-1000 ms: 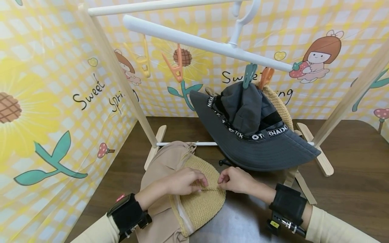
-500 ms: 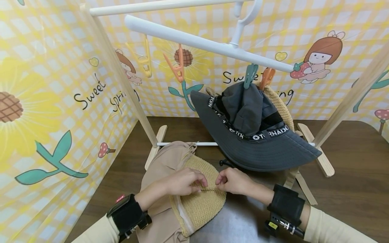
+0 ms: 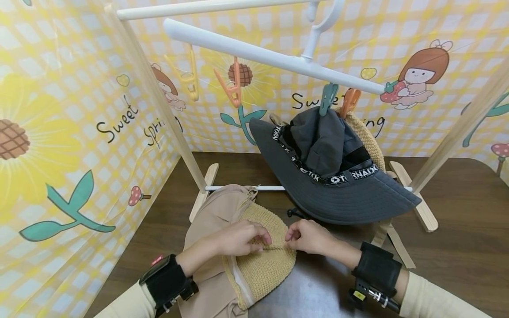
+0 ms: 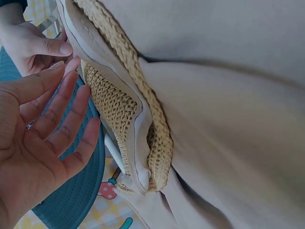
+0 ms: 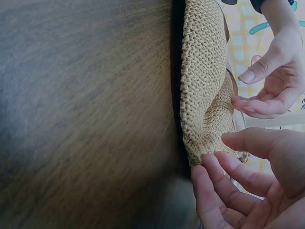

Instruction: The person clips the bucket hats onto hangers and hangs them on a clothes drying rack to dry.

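A tan woven straw hat [image 3: 262, 278] with a beige cloth flap [image 3: 207, 247] lies on its side on the table, a crease running along its crown. In the head view my left hand [image 3: 244, 238] is over the crown from the left. Its fingers are loosely bent, thumb apart, fingertips at the straw in the left wrist view. My right hand [image 3: 310, 236] is at the crown's right end. In the right wrist view its fingertips touch the straw tip, with the thumb a little apart from the index finger.
Behind stands a wooden rack [image 3: 157, 101] carrying a white hanger [image 3: 246, 53]. A dark grey bucket hat [image 3: 322, 150] hangs from it by a green clip [image 3: 328, 99], partly covering another straw hat [image 3: 363, 137]. An orange clip [image 3: 234, 84] and a yellow clip [image 3: 191, 77] hang at left.
My right hand slid slightly left over the crown and came back to the right. The left hand and both hats have barely moved.
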`<state>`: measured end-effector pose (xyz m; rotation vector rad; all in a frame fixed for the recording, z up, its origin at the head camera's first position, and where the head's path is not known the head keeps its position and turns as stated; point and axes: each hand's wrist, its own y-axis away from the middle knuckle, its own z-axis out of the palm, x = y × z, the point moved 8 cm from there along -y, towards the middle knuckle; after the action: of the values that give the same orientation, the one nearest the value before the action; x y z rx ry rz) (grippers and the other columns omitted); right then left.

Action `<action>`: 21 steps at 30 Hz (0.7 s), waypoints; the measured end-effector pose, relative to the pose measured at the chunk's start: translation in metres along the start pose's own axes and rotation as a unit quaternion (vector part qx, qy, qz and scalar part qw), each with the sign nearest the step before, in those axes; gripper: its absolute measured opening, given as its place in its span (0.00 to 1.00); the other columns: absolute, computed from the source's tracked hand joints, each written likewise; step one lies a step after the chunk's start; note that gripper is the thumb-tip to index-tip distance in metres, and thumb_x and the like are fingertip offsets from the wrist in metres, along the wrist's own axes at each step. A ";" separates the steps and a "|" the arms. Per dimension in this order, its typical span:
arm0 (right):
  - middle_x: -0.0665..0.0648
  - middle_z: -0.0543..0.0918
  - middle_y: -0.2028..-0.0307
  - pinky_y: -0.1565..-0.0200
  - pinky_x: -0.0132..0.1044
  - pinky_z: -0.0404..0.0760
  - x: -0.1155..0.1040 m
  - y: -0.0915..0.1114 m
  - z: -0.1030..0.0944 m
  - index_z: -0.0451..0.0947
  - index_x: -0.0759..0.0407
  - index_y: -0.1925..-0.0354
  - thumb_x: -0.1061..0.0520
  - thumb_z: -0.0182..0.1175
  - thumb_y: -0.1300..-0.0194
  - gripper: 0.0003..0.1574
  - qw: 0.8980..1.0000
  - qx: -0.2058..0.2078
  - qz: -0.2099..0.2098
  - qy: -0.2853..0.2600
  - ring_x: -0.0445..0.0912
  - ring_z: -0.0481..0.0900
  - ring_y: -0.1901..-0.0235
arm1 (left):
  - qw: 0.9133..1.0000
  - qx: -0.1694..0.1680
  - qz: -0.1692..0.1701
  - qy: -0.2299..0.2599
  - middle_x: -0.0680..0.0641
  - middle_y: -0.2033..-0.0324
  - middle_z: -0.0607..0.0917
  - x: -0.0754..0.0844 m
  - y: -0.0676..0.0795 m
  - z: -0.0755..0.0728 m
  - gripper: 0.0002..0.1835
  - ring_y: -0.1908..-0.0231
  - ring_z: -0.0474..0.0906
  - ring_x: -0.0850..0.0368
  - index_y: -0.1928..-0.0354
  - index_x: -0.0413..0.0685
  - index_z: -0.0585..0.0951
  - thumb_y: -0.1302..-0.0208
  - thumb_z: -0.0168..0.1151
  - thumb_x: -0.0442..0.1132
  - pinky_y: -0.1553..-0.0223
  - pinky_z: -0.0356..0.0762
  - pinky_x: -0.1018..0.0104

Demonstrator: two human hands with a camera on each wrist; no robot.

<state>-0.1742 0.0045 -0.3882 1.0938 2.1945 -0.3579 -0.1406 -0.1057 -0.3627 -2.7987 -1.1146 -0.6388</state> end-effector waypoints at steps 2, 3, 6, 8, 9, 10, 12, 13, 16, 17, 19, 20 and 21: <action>0.47 0.80 0.82 0.79 0.31 0.72 0.001 0.000 0.000 0.80 0.53 0.76 0.59 0.65 0.50 0.03 1.000 0.000 0.001 -0.001 0.35 0.69 0.84 | 1.000 0.000 -0.001 -0.001 0.51 0.63 0.85 0.000 0.000 0.000 0.07 0.63 0.80 0.61 0.61 0.46 0.82 0.43 0.62 0.33 0.58 0.81 0.68; 0.47 0.80 0.82 0.80 0.31 0.72 0.002 0.001 0.000 0.80 0.53 0.76 0.59 0.65 0.50 0.03 1.000 -0.001 0.004 -0.004 0.35 0.69 0.84 | 1.000 0.000 -0.001 0.000 0.51 0.63 0.85 -0.001 0.000 0.000 0.07 0.63 0.79 0.61 0.61 0.46 0.82 0.43 0.62 0.33 0.58 0.81 0.68; 0.47 0.79 0.83 0.81 0.30 0.71 0.005 0.001 0.000 0.79 0.52 0.76 0.58 0.66 0.49 0.04 1.000 -0.002 0.012 -0.008 0.35 0.68 0.86 | 1.000 0.002 -0.001 0.002 0.51 0.63 0.86 -0.001 -0.001 0.001 0.07 0.64 0.79 0.61 0.62 0.47 0.82 0.44 0.63 0.33 0.59 0.81 0.69; 0.46 0.78 0.83 0.82 0.30 0.71 0.007 0.001 0.001 0.79 0.52 0.76 0.58 0.66 0.50 0.04 1.000 -0.002 0.017 -0.012 0.35 0.68 0.88 | 1.000 0.003 -0.001 0.002 0.51 0.63 0.86 -0.001 -0.001 0.001 0.07 0.64 0.79 0.62 0.62 0.47 0.82 0.44 0.63 0.33 0.59 0.81 0.69; 0.46 0.78 0.83 0.83 0.30 0.70 0.008 0.002 0.000 0.79 0.52 0.76 0.57 0.67 0.50 0.04 1.000 -0.001 0.018 -0.014 0.35 0.68 0.88 | 1.000 0.004 -0.001 0.004 0.51 0.63 0.86 -0.001 -0.001 0.001 0.07 0.64 0.79 0.62 0.62 0.47 0.82 0.44 0.63 0.32 0.59 0.81 0.69; 0.46 0.78 0.83 0.83 0.29 0.70 0.009 0.002 0.000 0.79 0.52 0.77 0.57 0.67 0.50 0.05 1.000 0.001 0.018 -0.014 0.35 0.68 0.88 | 1.000 0.004 0.000 0.004 0.51 0.63 0.86 -0.001 -0.001 0.001 0.07 0.64 0.79 0.61 0.62 0.47 0.82 0.44 0.63 0.32 0.59 0.81 0.69; 0.46 0.78 0.83 0.84 0.29 0.70 0.011 0.002 0.000 0.79 0.52 0.76 0.57 0.67 0.49 0.05 1.000 0.001 0.022 -0.018 0.35 0.68 0.88 | 1.000 0.005 0.001 0.004 0.51 0.63 0.85 -0.002 -0.001 0.001 0.07 0.64 0.80 0.61 0.62 0.47 0.82 0.44 0.63 0.32 0.59 0.81 0.69; 0.46 0.78 0.83 0.84 0.29 0.70 0.012 0.003 0.000 0.79 0.52 0.76 0.57 0.66 0.49 0.05 1.000 0.001 0.024 -0.018 0.35 0.68 0.88 | 1.000 0.005 0.002 0.005 0.51 0.63 0.85 -0.002 -0.002 0.001 0.07 0.64 0.80 0.61 0.62 0.46 0.82 0.44 0.63 0.32 0.59 0.81 0.69; 0.47 0.78 0.83 0.85 0.29 0.69 0.015 0.003 0.001 0.78 0.52 0.76 0.58 0.66 0.48 0.05 0.999 -0.003 0.033 -0.023 0.35 0.68 0.89 | 1.000 0.006 0.004 0.006 0.51 0.63 0.85 -0.002 -0.002 0.001 0.07 0.64 0.80 0.61 0.62 0.46 0.82 0.44 0.63 0.32 0.60 0.81 0.69; 0.47 0.78 0.83 0.85 0.28 0.69 0.016 0.003 0.002 0.78 0.52 0.76 0.58 0.66 0.48 0.05 0.999 -0.004 0.036 -0.024 0.35 0.68 0.89 | 1.000 0.006 0.005 0.007 0.51 0.64 0.85 -0.002 -0.002 0.001 0.07 0.64 0.80 0.61 0.62 0.46 0.82 0.44 0.63 0.32 0.60 0.81 0.70; 0.47 0.78 0.83 0.85 0.28 0.69 0.017 0.003 0.002 0.79 0.52 0.75 0.58 0.66 0.48 0.04 0.999 -0.006 0.039 -0.025 0.35 0.68 0.89 | 1.000 0.005 0.004 0.009 0.50 0.64 0.85 -0.002 -0.002 0.001 0.07 0.65 0.80 0.61 0.62 0.46 0.82 0.44 0.63 0.32 0.60 0.81 0.70; 0.47 0.78 0.83 0.85 0.28 0.69 0.018 0.003 0.002 0.78 0.52 0.75 0.58 0.66 0.48 0.04 0.999 -0.006 0.041 -0.025 0.35 0.68 0.89 | 1.000 0.004 0.004 0.010 0.50 0.64 0.85 -0.003 -0.003 0.001 0.07 0.65 0.80 0.61 0.62 0.46 0.82 0.44 0.63 0.32 0.60 0.81 0.70; 0.47 0.78 0.84 0.86 0.28 0.69 0.018 0.003 0.002 0.78 0.52 0.75 0.58 0.66 0.48 0.05 0.999 -0.007 0.043 -0.026 0.35 0.68 0.89 | 1.000 0.003 0.003 0.011 0.50 0.63 0.85 -0.003 -0.003 0.002 0.07 0.65 0.80 0.61 0.62 0.46 0.82 0.44 0.63 0.32 0.60 0.81 0.70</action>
<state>-0.1792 0.0160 -0.4012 1.1553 2.0942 -0.3298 -0.1437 -0.1051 -0.3655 -2.7824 -1.1015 -0.6615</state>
